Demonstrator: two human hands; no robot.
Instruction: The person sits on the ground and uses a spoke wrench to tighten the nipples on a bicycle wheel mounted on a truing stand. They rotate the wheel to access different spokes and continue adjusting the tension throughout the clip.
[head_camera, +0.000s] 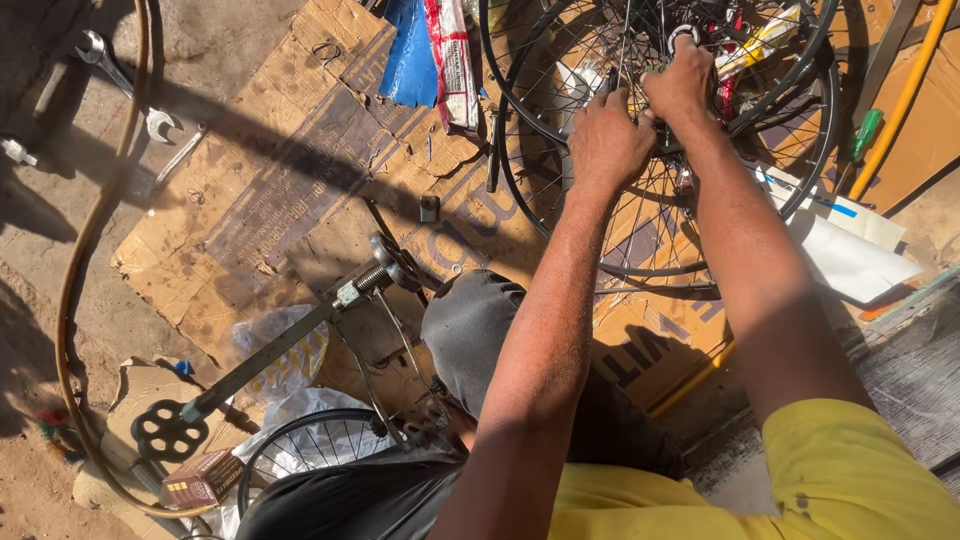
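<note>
Far left, a double-ended spanner (125, 88) lies on the dirt floor (40, 260), a tan hose (82, 250) curving past it. Flattened cardboard (270, 190) covers the ground; a bicycle frame with crank (270, 350) lies on it, small rim (310, 445) below. Blue wrapper (410, 55) at top. Left hand (607, 140) is clenched around spokes of the black bicycle wheel (660, 130), top centre-right, over the cardboard. Right hand (683, 82), just beside it, pinches at the hub (683, 35). Green-handled screwdriver (866, 132) far right.
</note>
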